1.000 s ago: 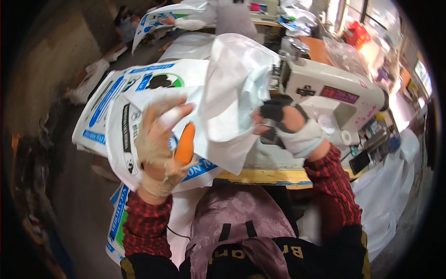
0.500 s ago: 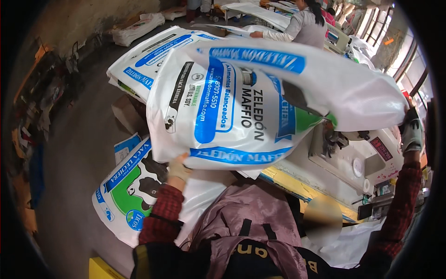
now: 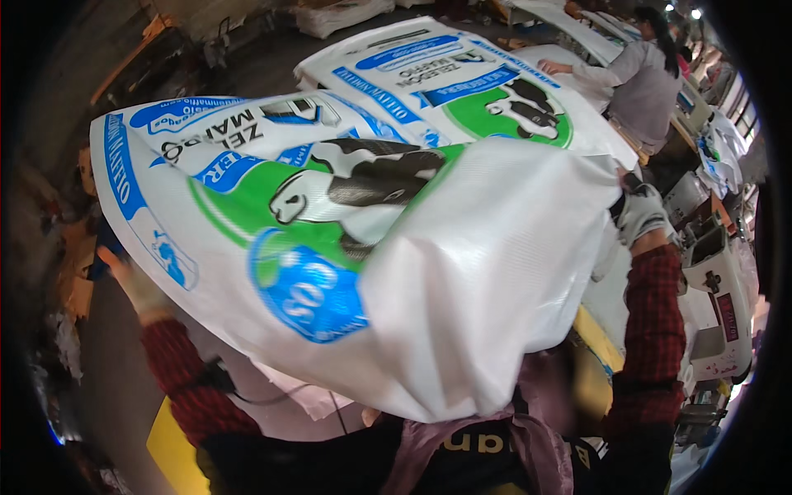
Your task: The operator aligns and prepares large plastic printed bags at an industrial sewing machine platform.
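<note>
White cow-printed sack (image 3: 462, 272) hangs spread before the person's torso, overlapping another printed sack (image 3: 445, 92) behind. Right hand (image 3: 645, 214): fingers closed on its right edge. Left hand (image 3: 139, 285): loosely open beside its left edge; contact cannot be told. Sewing machine (image 3: 716, 301) at right.

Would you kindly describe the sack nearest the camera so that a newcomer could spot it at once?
Start from the pale sewing machine near the right rim, then go up and left to the person's right hand. The large sack spreads left from there. Unlike the flatter cow-printed sack beyond, it shows a round blue badge and a broad, blank white side.
</note>
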Demonstrator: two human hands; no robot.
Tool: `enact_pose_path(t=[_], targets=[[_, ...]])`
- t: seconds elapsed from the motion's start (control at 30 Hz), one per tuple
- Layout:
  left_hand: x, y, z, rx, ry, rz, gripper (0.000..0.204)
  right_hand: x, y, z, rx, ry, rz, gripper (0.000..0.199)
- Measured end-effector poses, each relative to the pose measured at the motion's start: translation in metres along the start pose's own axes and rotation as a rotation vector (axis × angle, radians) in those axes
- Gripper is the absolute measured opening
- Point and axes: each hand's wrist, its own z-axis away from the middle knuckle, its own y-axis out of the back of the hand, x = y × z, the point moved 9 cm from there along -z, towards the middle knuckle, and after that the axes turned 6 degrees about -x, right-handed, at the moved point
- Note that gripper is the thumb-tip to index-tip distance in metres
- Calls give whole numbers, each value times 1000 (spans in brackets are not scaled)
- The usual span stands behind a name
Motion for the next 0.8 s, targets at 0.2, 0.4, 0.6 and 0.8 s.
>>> enact_pose_path(t=[0.2,0.4,0.6,0.8], targets=[[-104,140,125,57,113,-428,52,55,-152,49,-246,-100,260,35],[-151,230,126,435,512,-262,39,96,-218,110,-528,-29,965,33],[-188,410,133,348,935,-893,26,147,-262,159,-742,260,1495,27],[-201,377,179,418,748,-822,26,246,-205,166,-594,-522,1175,43]])
